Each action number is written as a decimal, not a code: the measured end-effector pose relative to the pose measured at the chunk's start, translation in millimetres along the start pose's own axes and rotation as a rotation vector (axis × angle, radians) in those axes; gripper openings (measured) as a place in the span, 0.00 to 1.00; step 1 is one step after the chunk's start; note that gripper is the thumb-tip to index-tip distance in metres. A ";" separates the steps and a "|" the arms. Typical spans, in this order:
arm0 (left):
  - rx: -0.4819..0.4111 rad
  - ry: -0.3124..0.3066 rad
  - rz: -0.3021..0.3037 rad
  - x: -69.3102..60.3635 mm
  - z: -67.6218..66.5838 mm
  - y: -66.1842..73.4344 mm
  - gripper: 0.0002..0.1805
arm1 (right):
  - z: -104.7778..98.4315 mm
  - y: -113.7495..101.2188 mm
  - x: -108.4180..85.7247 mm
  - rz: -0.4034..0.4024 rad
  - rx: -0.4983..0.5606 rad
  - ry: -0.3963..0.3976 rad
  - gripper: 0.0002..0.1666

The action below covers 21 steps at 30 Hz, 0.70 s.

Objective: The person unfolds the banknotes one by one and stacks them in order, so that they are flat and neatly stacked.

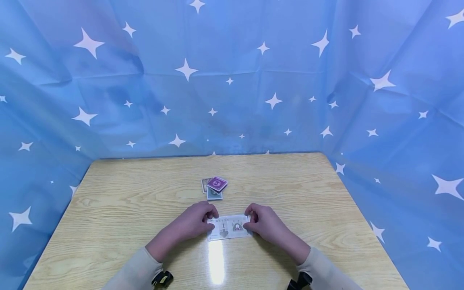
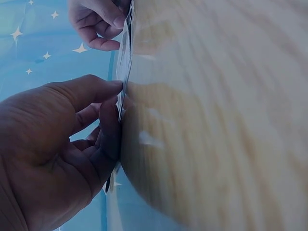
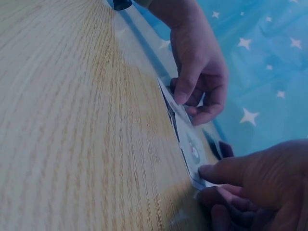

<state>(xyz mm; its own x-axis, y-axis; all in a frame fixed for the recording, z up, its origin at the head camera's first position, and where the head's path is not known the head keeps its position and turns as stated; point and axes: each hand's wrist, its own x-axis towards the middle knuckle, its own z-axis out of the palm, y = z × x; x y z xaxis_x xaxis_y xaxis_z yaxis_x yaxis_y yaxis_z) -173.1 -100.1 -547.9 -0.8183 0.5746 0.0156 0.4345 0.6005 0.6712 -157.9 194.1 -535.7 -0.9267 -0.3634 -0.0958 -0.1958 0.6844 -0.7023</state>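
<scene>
A white paper strip [image 1: 231,227] with grey print, a figure "1" and a small drawn character lies low over the table in front of me. At its left end my left hand [image 1: 195,220] pinches it between thumb and fingers. The right hand [image 1: 267,223] holds the opposite end the same way. In the right wrist view the strip [image 3: 192,153] looks layered or folded along its near edge, and both thumbs rest on its printed face. Seen edge-on in the left wrist view, the paper [image 2: 124,60] runs between the left hand [image 2: 57,139] and the right hand [image 2: 98,21].
Just beyond the strip, a small loose pile of cards lies on the wooden table [image 1: 127,201], a purple card [image 1: 217,183] on top and a blue-grey card [image 1: 214,195] below. A blue star-patterned cloth [image 1: 224,92] hangs around the table's back and sides.
</scene>
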 end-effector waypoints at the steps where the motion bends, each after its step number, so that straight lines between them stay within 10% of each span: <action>1: -0.002 -0.001 -0.003 -0.1 -0.1 0.2 0.13 | 0.1 0.2 0.0 -0.001 0.004 0.000 0.15; 21: -0.176 0.037 -0.067 -3.9 -10.6 0.3 0.15 | -7.5 1.5 5.1 0.050 0.168 0.052 0.11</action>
<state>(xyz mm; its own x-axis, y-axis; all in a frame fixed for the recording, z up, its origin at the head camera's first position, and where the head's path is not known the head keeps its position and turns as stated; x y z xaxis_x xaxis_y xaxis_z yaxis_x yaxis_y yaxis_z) -173.8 -108.1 -540.0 -0.8580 0.5136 -0.0085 0.3084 0.5282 0.7911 -165.3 198.0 -532.0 -0.9499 -0.2960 -0.1001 -0.0970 0.5838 -0.8060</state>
